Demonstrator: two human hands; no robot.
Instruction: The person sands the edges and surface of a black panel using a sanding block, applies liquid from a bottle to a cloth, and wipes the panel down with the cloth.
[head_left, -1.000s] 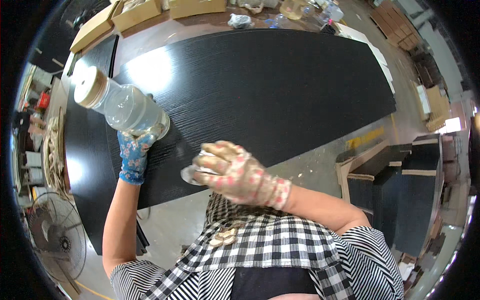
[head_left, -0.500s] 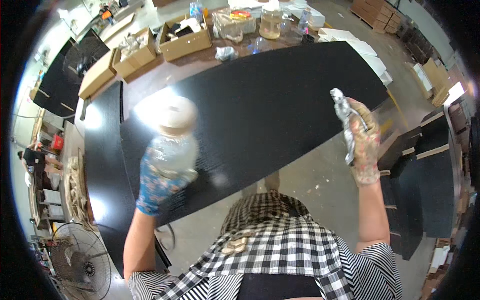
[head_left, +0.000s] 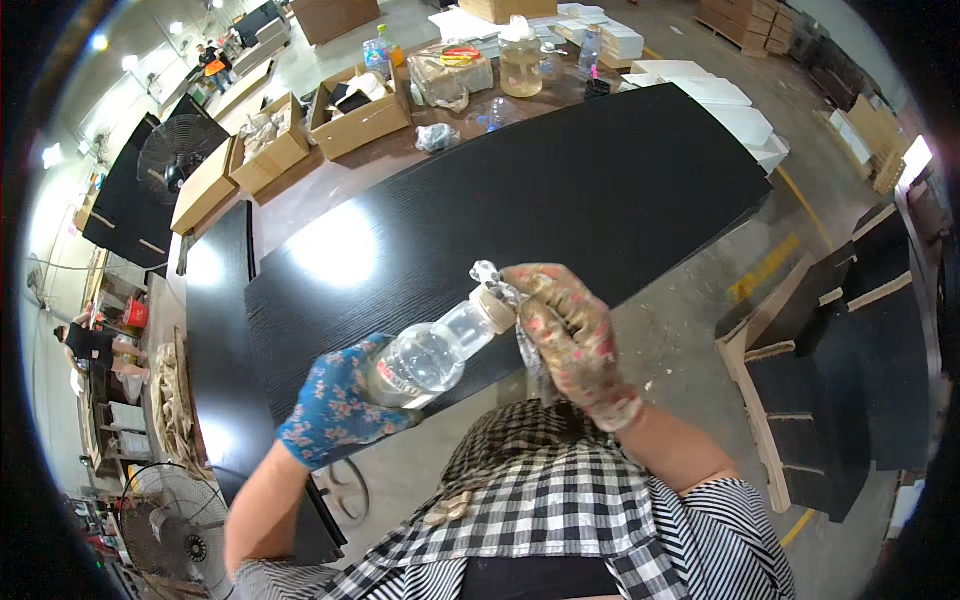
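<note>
My left hand (head_left: 345, 400), in a blue flowered glove, is wrapped round a clear plastic bottle (head_left: 425, 358) of colourless liquid. The bottle is tilted, its pale cap end pointing up and right. My right hand (head_left: 570, 340), in a stained patterned glove, pinches a crumpled black-and-white rag (head_left: 500, 287). That rag lies against the bottle's cap end, and its tail hangs below the hand. Under both hands is a glossy black panel (head_left: 530, 190), lying flat on the worktable.
Open cardboard boxes (head_left: 365, 112), a large jar of liquid (head_left: 520, 62) and a plastic-wrapped bundle (head_left: 450, 75) stand along the far edge. White sheets (head_left: 735, 120) are stacked at the far right. Black panels (head_left: 820, 370) stand on the right; a floor fan (head_left: 190, 540) is at the lower left.
The bottle has moved right and lower and tipped over to a slant. My right hand has come left and down with the rag, bringing it to the bottle's cap end.
</note>
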